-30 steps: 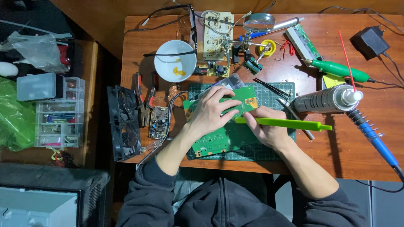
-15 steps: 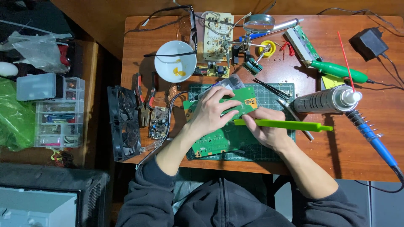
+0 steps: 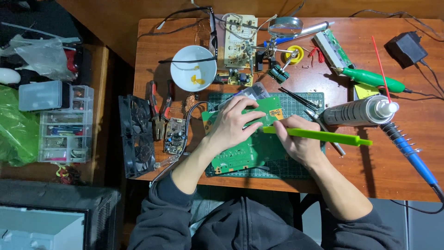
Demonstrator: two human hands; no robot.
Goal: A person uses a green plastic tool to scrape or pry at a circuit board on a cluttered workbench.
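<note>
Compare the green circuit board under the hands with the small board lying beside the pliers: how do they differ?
The green circuit board is far larger; the small board is a fraction of its size. The green circuit board lies on the cutting mat, the small board on bare wood. The left hand presses on the green circuit board while the right hand holds a green tool to it; the small board lies untouched. Both lie flat on the table.

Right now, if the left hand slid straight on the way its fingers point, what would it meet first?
The left hand lies on the green circuit board, fingers aimed up-right. Past the board's edge, black tweezers on the cutting mat probably come first; height is unclear.
</note>
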